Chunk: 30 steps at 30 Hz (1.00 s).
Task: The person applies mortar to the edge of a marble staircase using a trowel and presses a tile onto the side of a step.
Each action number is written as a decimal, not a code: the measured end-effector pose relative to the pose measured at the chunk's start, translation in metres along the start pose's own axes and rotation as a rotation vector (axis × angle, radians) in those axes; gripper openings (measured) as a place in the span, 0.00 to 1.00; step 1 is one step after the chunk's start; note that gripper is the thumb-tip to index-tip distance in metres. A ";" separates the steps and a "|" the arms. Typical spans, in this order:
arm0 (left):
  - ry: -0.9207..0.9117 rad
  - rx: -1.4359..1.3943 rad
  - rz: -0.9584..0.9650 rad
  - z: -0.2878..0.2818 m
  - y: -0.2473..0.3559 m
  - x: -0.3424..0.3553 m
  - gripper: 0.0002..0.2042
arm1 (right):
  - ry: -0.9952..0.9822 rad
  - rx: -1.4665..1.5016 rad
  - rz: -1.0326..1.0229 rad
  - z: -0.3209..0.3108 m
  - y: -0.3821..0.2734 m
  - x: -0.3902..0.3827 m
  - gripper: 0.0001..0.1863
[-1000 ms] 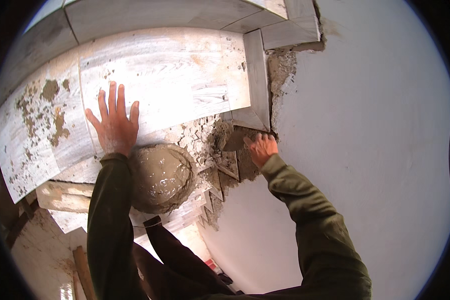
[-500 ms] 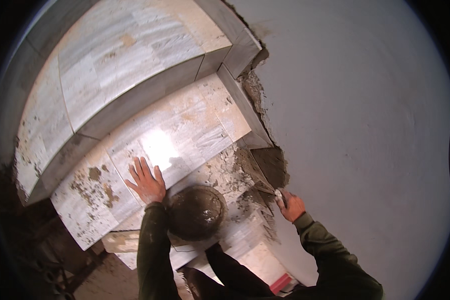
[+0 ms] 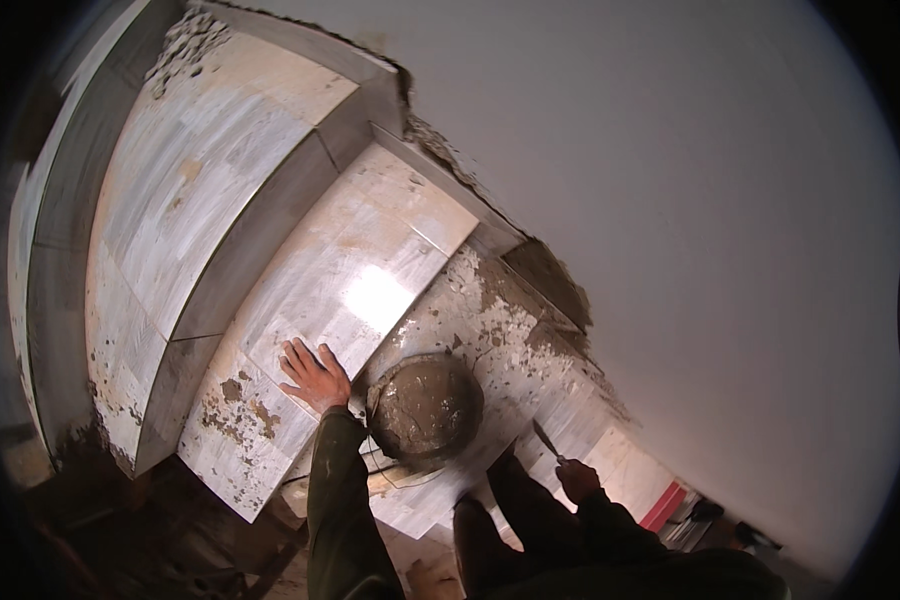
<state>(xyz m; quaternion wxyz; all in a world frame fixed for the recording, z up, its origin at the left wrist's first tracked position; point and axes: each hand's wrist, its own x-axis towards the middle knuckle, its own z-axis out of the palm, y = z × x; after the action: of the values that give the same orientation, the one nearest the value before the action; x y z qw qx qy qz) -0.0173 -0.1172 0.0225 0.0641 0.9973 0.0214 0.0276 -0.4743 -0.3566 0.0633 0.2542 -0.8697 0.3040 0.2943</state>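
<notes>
My left hand [image 3: 315, 378] rests with spread fingers on a pale wood-look tiled step [image 3: 350, 240]. Just beside it sits a round container of grey mortar [image 3: 422, 408], with a thin wire handle hanging at its lower side. My right hand [image 3: 578, 480] is lower and to the right, closed on the handle of a trowel [image 3: 544, 438] whose blade points up and left, over the lower steps. A darker patch of mortar [image 3: 548, 282] lies along the wall edge above the container, beside rough, speckled step surface.
More tiled steps curve up to the left, with rubble [image 3: 185, 50] at the top. A plain grey-white wall [image 3: 690, 250] fills the right side, edged by broken plaster. The lower left is dark, with pieces hard to make out. A red object [image 3: 662, 508] is low on the right.
My right hand with the trowel has drawn down, away from the mortared wall corner. The view has turned, showing more upper steps. My left hand stays spread on the same step.
</notes>
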 end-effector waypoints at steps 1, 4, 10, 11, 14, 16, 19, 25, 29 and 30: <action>0.005 -0.006 -0.009 0.003 -0.002 -0.002 0.26 | 0.059 -0.043 -0.055 0.009 0.010 -0.018 0.14; -0.013 0.027 -0.027 0.001 0.002 -0.002 0.27 | -0.050 -0.067 0.158 0.046 0.058 -0.062 0.15; -0.027 -0.009 -0.010 -0.002 -0.002 -0.004 0.30 | -0.093 0.212 0.771 0.048 0.060 -0.129 0.20; -0.043 -0.027 -0.011 -0.001 -0.002 -0.006 0.32 | -0.037 0.257 0.769 0.053 0.064 -0.142 0.20; -0.116 -0.005 0.061 -0.003 -0.014 -0.004 0.40 | -0.020 0.307 0.820 0.059 0.058 -0.165 0.21; -0.195 -0.065 0.136 -0.004 -0.044 0.011 0.43 | 0.049 0.361 0.786 0.075 0.058 -0.179 0.18; -0.347 -0.092 0.205 -0.009 -0.058 -0.014 0.48 | 0.066 0.344 0.745 0.098 0.068 -0.193 0.17; -0.479 0.022 0.062 -0.026 -0.074 -0.068 0.55 | 0.365 0.433 0.424 0.071 0.067 -0.153 0.16; -0.453 0.130 0.042 -0.004 -0.093 -0.070 0.55 | 0.593 0.458 0.121 0.014 0.056 -0.076 0.16; -0.409 0.157 0.034 0.002 -0.096 -0.068 0.55 | 0.596 0.480 0.080 0.000 0.052 -0.051 0.16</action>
<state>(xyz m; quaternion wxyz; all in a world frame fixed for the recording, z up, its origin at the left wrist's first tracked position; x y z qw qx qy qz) -0.0885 -0.0251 0.0050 -0.0110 0.9843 -0.0069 -0.1761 -0.5427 -0.3731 0.0835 0.3394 -0.8203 0.4585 -0.0412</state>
